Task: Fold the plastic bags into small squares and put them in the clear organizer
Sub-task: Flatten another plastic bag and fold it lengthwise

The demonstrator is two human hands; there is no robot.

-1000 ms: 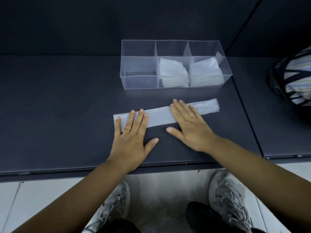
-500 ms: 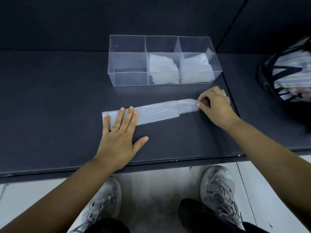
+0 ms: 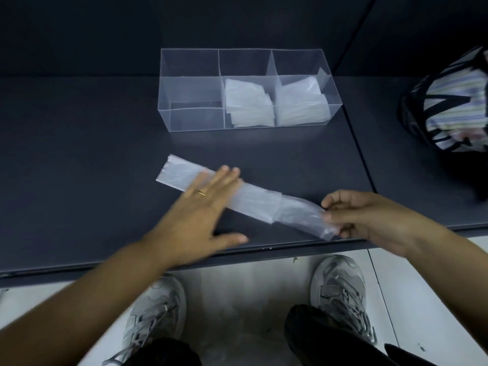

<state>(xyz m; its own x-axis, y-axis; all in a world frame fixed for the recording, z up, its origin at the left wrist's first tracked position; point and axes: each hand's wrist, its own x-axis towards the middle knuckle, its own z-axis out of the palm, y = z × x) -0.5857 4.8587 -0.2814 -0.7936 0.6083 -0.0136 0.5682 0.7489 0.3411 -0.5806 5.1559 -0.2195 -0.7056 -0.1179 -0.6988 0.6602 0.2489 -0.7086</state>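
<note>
Dark table (image 3: 79, 154), pale tiled floor (image 3: 422, 299)

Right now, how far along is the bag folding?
Done: folded bags stacked in the organizer's middle and right compartments. In hand: one bag folded into a long strip, left hand on it, right hand pinching its end. Left: folding it square and storing it.

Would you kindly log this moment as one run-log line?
phase: folding | left hand: flat on plastic bag | right hand: pinches bag's right end | clear organizer: folded bags in middle, right compartments
</note>
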